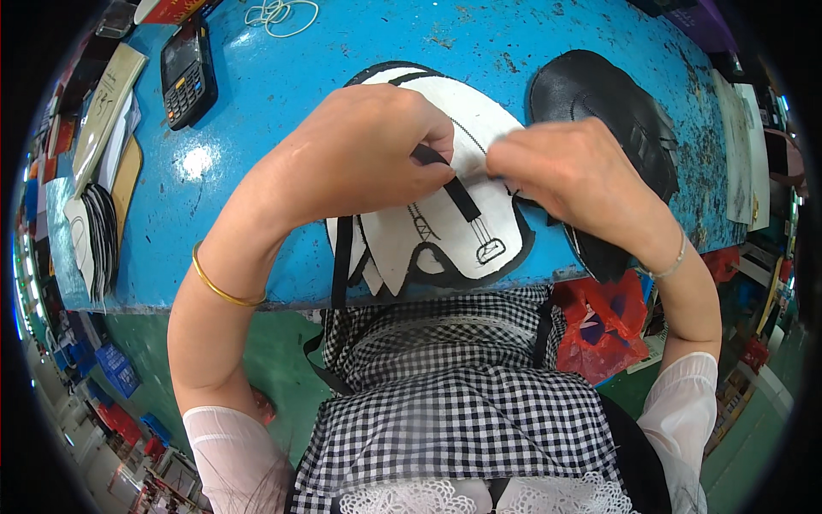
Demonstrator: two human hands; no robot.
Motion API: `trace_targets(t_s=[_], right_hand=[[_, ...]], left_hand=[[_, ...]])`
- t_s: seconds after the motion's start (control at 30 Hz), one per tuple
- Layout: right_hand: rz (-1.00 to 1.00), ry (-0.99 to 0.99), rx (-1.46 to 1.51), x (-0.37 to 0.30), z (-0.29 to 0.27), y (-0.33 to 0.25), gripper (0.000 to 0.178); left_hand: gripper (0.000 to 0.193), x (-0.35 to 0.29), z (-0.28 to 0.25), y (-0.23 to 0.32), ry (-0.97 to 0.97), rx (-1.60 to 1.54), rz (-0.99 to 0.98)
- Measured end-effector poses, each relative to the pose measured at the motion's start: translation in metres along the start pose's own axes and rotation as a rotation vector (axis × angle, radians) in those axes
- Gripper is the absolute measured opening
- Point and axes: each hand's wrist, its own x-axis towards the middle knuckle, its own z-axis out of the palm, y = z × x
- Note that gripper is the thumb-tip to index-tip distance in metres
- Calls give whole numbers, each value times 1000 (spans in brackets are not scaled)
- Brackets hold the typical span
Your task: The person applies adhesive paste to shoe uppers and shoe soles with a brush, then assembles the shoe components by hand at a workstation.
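Note:
White shoe-upper pieces with black edging (501, 218) lie in a stack at the table's near edge, stitch lines and a drawn buckle shape on top. Over them my left hand (368, 150) is closed, pinching a narrow black strap (463, 197) between thumb and fingers. The strap's lower end reaches to just above the drawn buckle. My right hand (574, 167) hovers to the right, fingers curled together and partly blurred by motion; what they hold, if anything, does not show. Another black strip (342, 257) hangs over the table edge at the stack's left.
Black leather upper pieces (569, 86) lie at the right of the blue table (282, 64). A black keypad handheld device (190, 77) and a pale loop of cord (278, 13) lie farther back. Cut pieces (96, 231) are stacked at left. A red plastic bag (604, 330) is below the edge.

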Motion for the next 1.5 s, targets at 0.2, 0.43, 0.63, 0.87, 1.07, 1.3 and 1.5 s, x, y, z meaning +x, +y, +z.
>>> trace_targets(t_s=[0.2,0.43,0.63,0.87,1.07,1.3,1.5], right_hand=[[-37,-87,-3,-1,-10,-3,18],[128,-45,77,-4,-22,3,20],[291,79,-218,-6,-34,31,28],[222,29,-56,11,-45,45,29],[552,250,31,57,-45,95,31],[523,187,-55,78,-35,131,28],[448,368,324,90,-51,149,23]], left_hand=[[12,-4,2,-4,16,-1,10],[14,-9,4,3,55,21,33],[15,-17,25,15,267,2,94],[20,-63,44,56,37,-133,229],[37,-57,77,49,114,182,334],[43,-53,80,47,84,247,336],[43,-62,62,34,21,206,311]])
